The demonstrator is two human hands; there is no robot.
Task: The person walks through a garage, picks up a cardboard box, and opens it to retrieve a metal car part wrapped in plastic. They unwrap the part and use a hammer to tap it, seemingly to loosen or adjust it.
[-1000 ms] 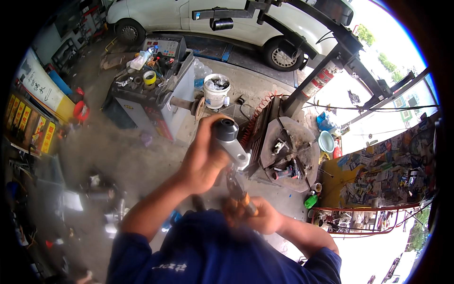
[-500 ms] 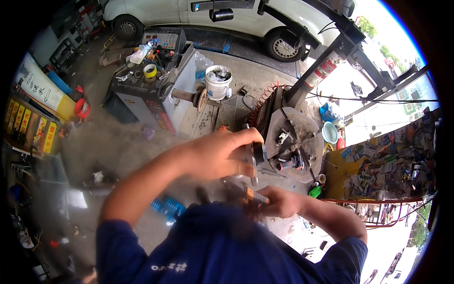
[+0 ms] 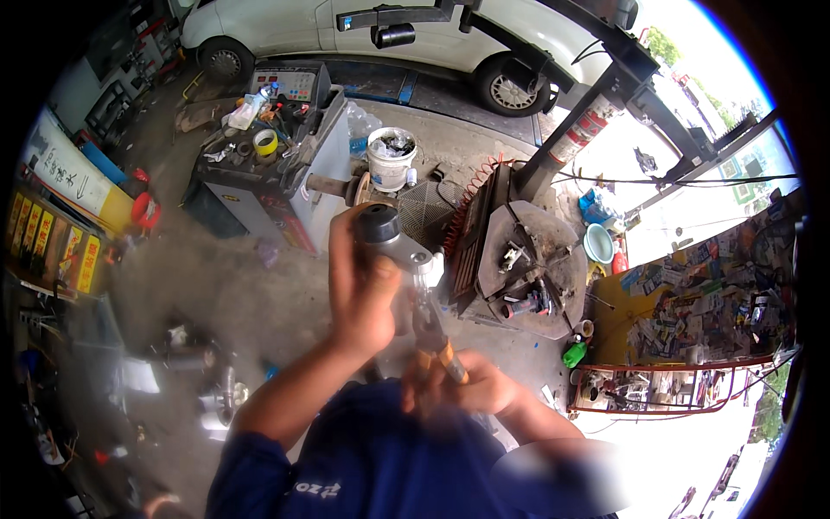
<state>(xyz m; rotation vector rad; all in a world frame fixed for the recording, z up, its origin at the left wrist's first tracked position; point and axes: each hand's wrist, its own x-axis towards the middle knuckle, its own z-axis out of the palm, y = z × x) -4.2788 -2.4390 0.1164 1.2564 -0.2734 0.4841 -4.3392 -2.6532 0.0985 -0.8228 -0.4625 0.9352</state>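
A grey metal part (image 3: 393, 242), cylindrical with a dark round cap on top, is grasped by the left hand (image 3: 363, 290) near the centre of the view. Pliers (image 3: 437, 337) with orange handles are gripped by the right hand (image 3: 462, 389), which is clenched at about 6 o'clock from the part; the dark steel tips are touching the part's lower end. At 3 o'clock a tyre changer (image 3: 527, 259) with a round, scuffed turntable is seen, close beside the hands. At 11 o'clock a wheel balancer (image 3: 277, 164), boxy and grey, is standing. Rough concrete floor (image 3: 233, 294) is left open at 9 o'clock.
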